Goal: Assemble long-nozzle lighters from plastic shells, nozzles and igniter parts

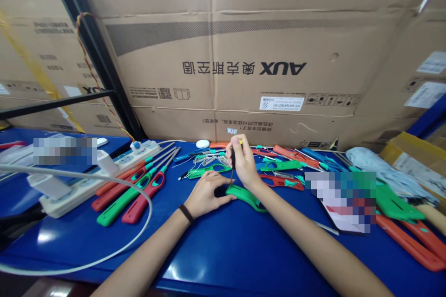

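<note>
The right hand [243, 162] is clenched in a pinch on a small screwdriver [233, 161], its thin shaft reaching down to the green lighter handle [246, 197]. The left hand [205, 193] grasps that handle, which lies on the blue desk [237, 250] just in front of the person, and a black wristband [186, 213] circles that wrist. Red and green lighters [130, 199] lie in a row to the left, with more scattered beyond the hands. Past them sits a white power strip [101, 178]. Behind the desk stands a cardboard box [244, 41], printed upside down with "AUX" and "奥克斯空调". A white label [281, 103] sits below that print, its writing too small to read.
</note>
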Available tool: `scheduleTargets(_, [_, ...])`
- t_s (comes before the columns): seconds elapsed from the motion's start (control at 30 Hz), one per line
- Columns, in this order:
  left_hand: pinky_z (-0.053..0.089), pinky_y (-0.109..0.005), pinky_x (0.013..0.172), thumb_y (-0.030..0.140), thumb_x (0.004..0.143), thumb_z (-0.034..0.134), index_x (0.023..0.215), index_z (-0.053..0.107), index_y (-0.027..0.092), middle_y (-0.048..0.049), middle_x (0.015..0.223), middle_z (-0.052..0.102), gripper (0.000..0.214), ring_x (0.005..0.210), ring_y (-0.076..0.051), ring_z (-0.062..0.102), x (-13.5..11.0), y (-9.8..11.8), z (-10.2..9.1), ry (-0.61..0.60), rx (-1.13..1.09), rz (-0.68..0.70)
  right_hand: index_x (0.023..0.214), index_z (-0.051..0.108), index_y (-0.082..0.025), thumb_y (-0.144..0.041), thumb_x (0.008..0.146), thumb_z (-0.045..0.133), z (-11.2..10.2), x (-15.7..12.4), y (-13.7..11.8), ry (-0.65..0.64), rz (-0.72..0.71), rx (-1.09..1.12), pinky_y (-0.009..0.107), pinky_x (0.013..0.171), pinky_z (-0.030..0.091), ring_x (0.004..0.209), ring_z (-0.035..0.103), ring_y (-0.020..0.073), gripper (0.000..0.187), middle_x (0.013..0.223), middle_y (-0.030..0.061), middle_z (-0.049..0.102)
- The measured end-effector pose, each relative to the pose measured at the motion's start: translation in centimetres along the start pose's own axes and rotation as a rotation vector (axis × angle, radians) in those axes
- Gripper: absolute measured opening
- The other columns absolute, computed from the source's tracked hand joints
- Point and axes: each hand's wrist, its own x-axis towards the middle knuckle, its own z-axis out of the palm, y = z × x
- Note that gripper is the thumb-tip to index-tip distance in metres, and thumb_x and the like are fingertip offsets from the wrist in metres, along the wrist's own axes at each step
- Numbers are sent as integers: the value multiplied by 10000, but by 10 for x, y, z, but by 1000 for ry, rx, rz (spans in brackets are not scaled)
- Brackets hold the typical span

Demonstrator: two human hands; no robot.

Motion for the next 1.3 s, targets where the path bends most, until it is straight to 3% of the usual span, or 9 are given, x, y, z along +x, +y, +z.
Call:
scheduleTargets(0.2, [438, -391, 854, 426, 752, 701, 1026, 662, 212, -46, 897, 695, 350, 874, -223, 618, 0, -1, 0, 0, 6, 0, 831, 453, -227, -518, 917, 326, -1, 1, -1, -97, 91, 73, 225, 459, 370, 494, 415, 92, 329, 646, -47, 439])
scheduleTargets(0.37, [431, -390, 863, 435, 764, 686, 998, 668, 215, -41, 890, 694, 322, 878, -223, 620, 0, -1, 1, -4, 11, 4, 872, 387, -255, -409, 784, 630, 1, -2, -4, -129, 84, 82, 214, 463, 363, 517, 443, 79, 302, 755, -57, 483])
scheduleTargets(0.53, [430, -387, 846, 438, 765, 684, 996, 670, 225, -31, 892, 699, 314, 874, -223, 620, 0, -1, 0, 4, 16, 7, 880, 459, -228, -506, 888, 393, 3, -3, -6, -178, 139, 101, 231, 458, 347, 537, 433, 93, 286, 752, -24, 478])
scheduleTargets(0.7, [427, -386, 860, 416, 778, 678, 998, 668, 230, -23, 923, 711, 288, 918, -230, 616, 1, 1, -1, -7, 11, 13, 900, 393, -257, -402, 780, 637, 4, -5, -6, -148, 87, 42, 217, 475, 359, 518, 430, 73, 308, 786, -53, 485])
scheduleTargets(0.8, [424, -385, 859, 407, 776, 684, 1007, 663, 231, -21, 927, 712, 291, 904, -227, 620, 2, 1, -1, -9, 10, 11, 878, 456, -232, -432, 893, 462, 3, -7, -6, -176, 56, 51, 223, 471, 327, 508, 390, 77, 200, 723, -46, 455])
scheduleTargets(0.9, [426, -389, 845, 418, 767, 690, 1001, 666, 227, -21, 887, 712, 303, 861, -224, 628, 1, 1, 0, -2, 13, 3, 821, 524, -201, -408, 939, 327, 2, -9, -11, -236, 68, 41, 253, 562, 386, 596, 446, 102, 308, 758, -7, 483])
scheduleTargets(1.0, [419, -405, 873, 429, 767, 686, 1006, 669, 225, -31, 901, 715, 315, 901, -238, 622, 1, 0, 0, 2, 13, 2, 868, 486, -221, -388, 882, 486, 1, -11, -17, -254, 89, 26, 263, 638, 433, 667, 497, 108, 167, 843, -4, 516])
scheduleTargets(1.1, [421, -413, 883, 435, 772, 678, 1024, 669, 220, -51, 963, 711, 331, 950, -254, 611, 1, 1, 0, 7, 13, 3, 896, 396, -260, -371, 797, 632, 0, -14, -18, -229, 77, 37, 238, 564, 423, 591, 469, 88, 279, 845, -36, 502])
scheduleTargets(1.3, [443, -389, 821, 429, 756, 696, 997, 679, 229, -32, 854, 716, 314, 845, -235, 629, 2, 2, -1, 18, 19, 4, 887, 505, -219, -463, 925, 339, -2, -16, -17, -264, 128, 68, 277, 611, 414, 623, 468, 124, 298, 724, -13, 463])
